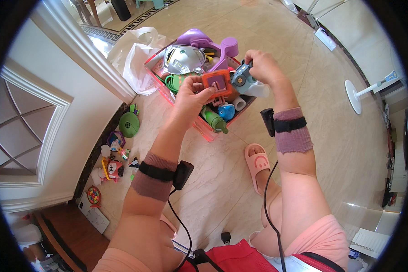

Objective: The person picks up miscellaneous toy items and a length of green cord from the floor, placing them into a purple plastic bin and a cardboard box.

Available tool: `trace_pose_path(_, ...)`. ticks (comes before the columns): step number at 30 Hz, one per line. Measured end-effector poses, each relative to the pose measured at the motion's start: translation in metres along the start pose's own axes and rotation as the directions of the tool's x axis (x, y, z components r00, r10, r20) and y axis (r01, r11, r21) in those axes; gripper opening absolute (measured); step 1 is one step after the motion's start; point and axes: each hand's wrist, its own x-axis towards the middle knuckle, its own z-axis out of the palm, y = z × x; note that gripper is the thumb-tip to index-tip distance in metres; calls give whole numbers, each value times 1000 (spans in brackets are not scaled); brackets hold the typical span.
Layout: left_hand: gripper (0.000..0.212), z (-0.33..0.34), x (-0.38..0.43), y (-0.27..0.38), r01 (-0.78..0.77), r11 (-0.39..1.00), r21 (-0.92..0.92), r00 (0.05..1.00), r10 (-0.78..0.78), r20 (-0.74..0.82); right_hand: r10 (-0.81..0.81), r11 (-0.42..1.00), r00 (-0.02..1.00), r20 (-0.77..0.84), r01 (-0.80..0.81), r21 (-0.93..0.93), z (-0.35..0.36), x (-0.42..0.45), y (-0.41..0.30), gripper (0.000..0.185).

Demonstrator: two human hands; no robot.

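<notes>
My left hand (pixel 194 98) pinches a flat orange-framed toy piece (pixel 217 84) with a purple middle. To its right, my right hand (pixel 264 68) grips a blue-grey toy (pixel 242 77) with round wheel-like parts. Both hands are above a red-edged cardboard box (pixel 202 127) full of toys. Inside it lie a silver toy mask or helmet (pixel 184 59), a purple plastic part (pixel 227 47), a green bottle (pixel 214 119), a blue toy (pixel 226 112) and a white tube (pixel 239 103). What lies directly beneath my hands is partly hidden.
White plastic bags (pixel 141 64) stand left of the box, by the door frame. Along the left wall lie a green disc (pixel 129 124), a toy bearing letters (pixel 114 169) and a small round dartboard-like toy (pixel 94 195). A white round-based stand (pixel 353 97) is at right.
</notes>
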Motion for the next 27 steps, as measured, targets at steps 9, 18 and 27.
trace_pose_path(9,41,3,1,-13,13,974,226,999,-21,32,-11,994,998,60,5,108,6,-2,2,30)
trace_pose_path(18,29,-9,-1,-29,-121,950,289,983,75,165,-137,965,965,223,79,250,27,9,-5,30)
trace_pose_path(27,38,-25,-14,-6,40,950,308,999,-38,-15,-299,894,945,129,231,384,27,3,-54,35)
